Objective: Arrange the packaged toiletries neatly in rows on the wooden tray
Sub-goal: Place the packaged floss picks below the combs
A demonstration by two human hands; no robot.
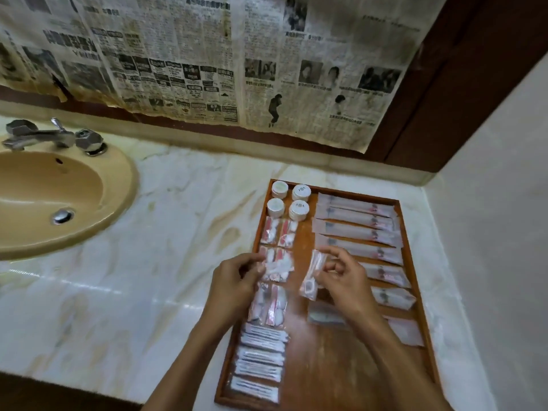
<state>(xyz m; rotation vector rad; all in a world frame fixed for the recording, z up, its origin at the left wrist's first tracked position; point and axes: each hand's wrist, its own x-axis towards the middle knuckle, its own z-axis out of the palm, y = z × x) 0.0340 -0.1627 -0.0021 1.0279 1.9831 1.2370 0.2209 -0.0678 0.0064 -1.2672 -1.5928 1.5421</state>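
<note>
Wooden tray [410,250]: rectangular, raised rim, brown grain; lies on the marble counter at about 5 o'clock of the view; its near edge is partly cut off by the forearms.
Long sachets [357,231]: translucent sleeves stacked in a column along the tray's right side; printing too blurred to read; the lower ones are partly hidden behind the right wrist.
Round tubs [301,191]: four white lidded discs at the tray's 11 o'clock corner.
Small packets [280,231]: clear plastic with red and white contents, in pairs down the left column; flat white packs [261,366] below them.
Left hand [237,280]: fingers curled, pinching the edge of a small packet; motion-blurred.
Right hand [341,274]: thumb and fingers pinching a clear crinkled sachet [311,277] over the tray's middle.
Counter [148,262]: glossy veined cream marble.
Basin [59,197]: tan oval, chrome tap [56,136], at 9 o'clock, cut off at the left.
Wall: yellowed newspaper [207,63], torn lower edge.
</note>
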